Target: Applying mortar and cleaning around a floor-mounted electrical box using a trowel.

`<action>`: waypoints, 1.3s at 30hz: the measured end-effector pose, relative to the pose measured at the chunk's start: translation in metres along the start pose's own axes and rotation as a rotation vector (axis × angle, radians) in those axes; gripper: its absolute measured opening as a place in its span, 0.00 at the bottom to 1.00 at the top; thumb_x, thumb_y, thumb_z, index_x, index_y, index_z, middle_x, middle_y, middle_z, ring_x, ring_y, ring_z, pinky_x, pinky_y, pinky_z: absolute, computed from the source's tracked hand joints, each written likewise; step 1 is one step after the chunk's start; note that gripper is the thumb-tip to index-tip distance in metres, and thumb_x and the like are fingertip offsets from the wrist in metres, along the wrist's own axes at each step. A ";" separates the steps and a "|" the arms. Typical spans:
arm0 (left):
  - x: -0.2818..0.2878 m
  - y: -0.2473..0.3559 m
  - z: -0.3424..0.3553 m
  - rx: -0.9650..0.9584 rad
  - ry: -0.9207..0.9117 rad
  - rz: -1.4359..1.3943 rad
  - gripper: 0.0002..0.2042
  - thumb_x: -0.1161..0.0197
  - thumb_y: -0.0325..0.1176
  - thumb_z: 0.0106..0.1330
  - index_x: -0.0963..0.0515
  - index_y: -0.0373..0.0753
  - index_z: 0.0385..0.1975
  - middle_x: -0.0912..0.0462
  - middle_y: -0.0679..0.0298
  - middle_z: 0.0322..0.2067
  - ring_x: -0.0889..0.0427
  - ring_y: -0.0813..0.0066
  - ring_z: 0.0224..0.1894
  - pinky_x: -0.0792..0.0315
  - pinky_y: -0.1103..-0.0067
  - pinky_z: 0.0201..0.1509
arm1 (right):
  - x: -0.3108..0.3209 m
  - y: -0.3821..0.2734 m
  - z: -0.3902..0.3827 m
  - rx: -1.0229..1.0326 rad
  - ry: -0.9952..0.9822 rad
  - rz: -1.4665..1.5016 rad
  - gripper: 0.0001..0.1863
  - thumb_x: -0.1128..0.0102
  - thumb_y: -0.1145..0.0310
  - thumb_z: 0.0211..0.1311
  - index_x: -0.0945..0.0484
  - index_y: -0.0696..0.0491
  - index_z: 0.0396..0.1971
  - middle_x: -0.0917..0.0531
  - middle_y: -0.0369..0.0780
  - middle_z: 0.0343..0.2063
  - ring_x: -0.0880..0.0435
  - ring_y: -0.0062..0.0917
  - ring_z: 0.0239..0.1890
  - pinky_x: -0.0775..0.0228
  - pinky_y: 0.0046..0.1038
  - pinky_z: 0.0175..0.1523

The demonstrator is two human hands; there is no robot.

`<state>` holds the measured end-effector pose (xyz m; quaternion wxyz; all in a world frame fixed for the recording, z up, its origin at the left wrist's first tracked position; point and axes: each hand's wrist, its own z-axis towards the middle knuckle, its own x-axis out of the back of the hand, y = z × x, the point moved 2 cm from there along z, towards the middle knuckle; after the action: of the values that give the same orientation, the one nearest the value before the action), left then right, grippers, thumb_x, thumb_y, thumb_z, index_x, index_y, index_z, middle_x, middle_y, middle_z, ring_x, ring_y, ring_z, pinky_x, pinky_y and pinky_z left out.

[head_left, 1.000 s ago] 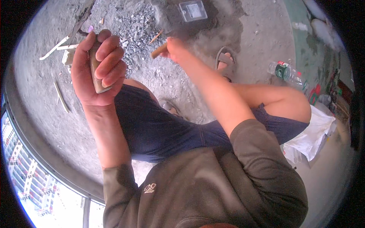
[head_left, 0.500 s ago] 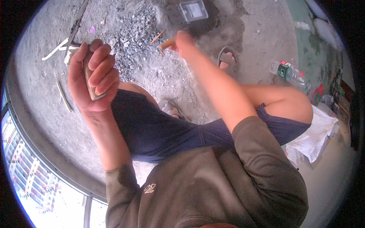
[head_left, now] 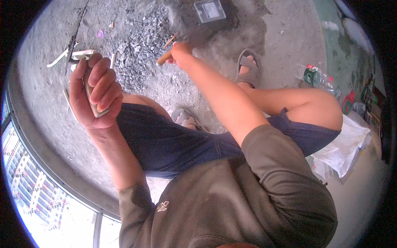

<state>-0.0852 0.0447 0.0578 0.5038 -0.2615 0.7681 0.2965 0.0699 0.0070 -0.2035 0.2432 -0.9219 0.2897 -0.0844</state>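
Left hand (head_left: 97, 93) squeezes a handle (head_left: 98, 110), right hand (head_left: 182, 53) a brown stick (head_left: 164, 58); upper-middle grey bits (head_left: 138, 60) look broken, what's left unclear.

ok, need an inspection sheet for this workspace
Surface: rough grey ground, strewn with grey chips; dark patch around the clear case.
Job's things: wooden-handled tool; brown stick, far end not visible.
Clutter: clear bottle, pale strips, purple scrap, crumpled white sheeting.
Grips: left grip closed around the tool's handle; right grip closed on the stick.
Cables: nothing seen.
Surroundings: bright window lower left; green floor upper right.
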 end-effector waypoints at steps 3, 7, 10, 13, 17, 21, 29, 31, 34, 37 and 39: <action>-0.001 -0.001 0.000 -0.001 0.007 -0.005 0.09 0.60 0.33 0.70 0.39 0.32 0.33 0.40 0.67 0.18 0.39 0.84 0.09 0.38 0.87 0.06 | 0.008 -0.005 -0.012 -0.042 0.051 -0.024 0.17 0.57 0.61 0.66 0.31 0.62 0.39 0.21 0.48 0.28 0.20 0.35 0.15 0.28 0.30 0.13; 0.002 0.001 0.002 0.033 -0.045 -0.012 0.10 0.58 0.34 0.70 0.37 0.33 0.33 0.39 0.66 0.19 0.38 0.83 0.11 0.38 0.87 0.07 | 0.016 -0.003 -0.015 0.013 0.043 0.069 0.19 0.55 0.58 0.65 0.31 0.62 0.40 0.21 0.49 0.30 0.20 0.35 0.16 0.27 0.31 0.14; -0.002 -0.001 0.001 0.037 -0.037 -0.031 0.09 0.58 0.34 0.70 0.38 0.34 0.32 0.39 0.66 0.19 0.38 0.83 0.11 0.38 0.87 0.07 | 0.008 -0.005 -0.005 0.039 0.021 0.133 0.19 0.55 0.58 0.65 0.32 0.62 0.40 0.21 0.49 0.30 0.20 0.36 0.14 0.27 0.31 0.14; -0.003 0.000 -0.002 0.008 -0.006 -0.041 0.08 0.59 0.32 0.70 0.40 0.35 0.30 0.40 0.66 0.18 0.39 0.83 0.09 0.38 0.87 0.05 | -0.003 -0.002 0.006 -0.046 0.048 0.149 0.16 0.55 0.62 0.65 0.32 0.61 0.40 0.21 0.49 0.32 0.19 0.37 0.19 0.26 0.32 0.15; -0.005 -0.001 -0.004 0.004 0.012 -0.045 0.09 0.58 0.33 0.70 0.41 0.37 0.28 0.39 0.66 0.19 0.39 0.83 0.09 0.38 0.87 0.05 | -0.009 0.012 0.034 -0.071 0.015 0.115 0.13 0.55 0.66 0.64 0.32 0.58 0.43 0.22 0.49 0.36 0.18 0.40 0.27 0.24 0.33 0.18; 0.000 0.005 -0.010 -0.011 0.008 -0.069 0.09 0.58 0.33 0.70 0.41 0.37 0.28 0.39 0.66 0.19 0.39 0.83 0.10 0.38 0.87 0.06 | -0.016 0.023 0.021 -0.090 -0.102 -0.066 0.13 0.55 0.67 0.64 0.33 0.58 0.44 0.23 0.49 0.36 0.19 0.39 0.26 0.23 0.34 0.18; 0.005 0.005 0.005 0.072 -0.100 -0.078 0.10 0.57 0.35 0.69 0.37 0.34 0.33 0.37 0.66 0.21 0.37 0.83 0.13 0.38 0.87 0.09 | 0.004 0.037 -0.035 -0.029 -0.106 -0.001 0.20 0.52 0.58 0.64 0.30 0.64 0.38 0.22 0.49 0.32 0.19 0.36 0.19 0.24 0.30 0.15; 0.005 0.003 0.009 0.091 -0.102 -0.106 0.10 0.57 0.35 0.69 0.37 0.34 0.32 0.37 0.66 0.21 0.37 0.82 0.13 0.38 0.86 0.09 | 0.016 0.032 -0.044 0.031 -0.027 -0.097 0.22 0.51 0.58 0.63 0.30 0.67 0.37 0.21 0.51 0.32 0.18 0.37 0.19 0.24 0.31 0.15; 0.002 0.000 0.016 0.134 -0.138 -0.122 0.10 0.57 0.35 0.69 0.37 0.34 0.32 0.38 0.66 0.21 0.37 0.82 0.13 0.37 0.86 0.09 | 0.039 0.022 -0.027 0.060 0.034 -0.034 0.22 0.52 0.58 0.64 0.32 0.67 0.38 0.22 0.50 0.31 0.19 0.37 0.20 0.23 0.30 0.17; 0.002 -0.003 0.018 0.146 -0.124 -0.113 0.10 0.57 0.35 0.69 0.37 0.34 0.32 0.38 0.66 0.21 0.37 0.82 0.13 0.38 0.86 0.09 | 0.063 0.006 0.001 0.116 0.039 0.081 0.19 0.54 0.59 0.65 0.34 0.62 0.42 0.23 0.47 0.32 0.19 0.36 0.24 0.21 0.32 0.22; 0.002 -0.003 0.016 0.140 -0.113 -0.119 0.10 0.57 0.35 0.69 0.37 0.34 0.32 0.38 0.66 0.20 0.37 0.83 0.13 0.38 0.86 0.08 | 0.068 -0.010 0.011 0.026 -0.014 0.171 0.18 0.55 0.59 0.66 0.35 0.60 0.43 0.24 0.48 0.34 0.19 0.37 0.27 0.20 0.34 0.24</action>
<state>-0.0736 0.0541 0.0499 0.5801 -0.2538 0.7404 0.2256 0.1337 -0.0201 -0.2069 0.2633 -0.8911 0.3645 -0.0608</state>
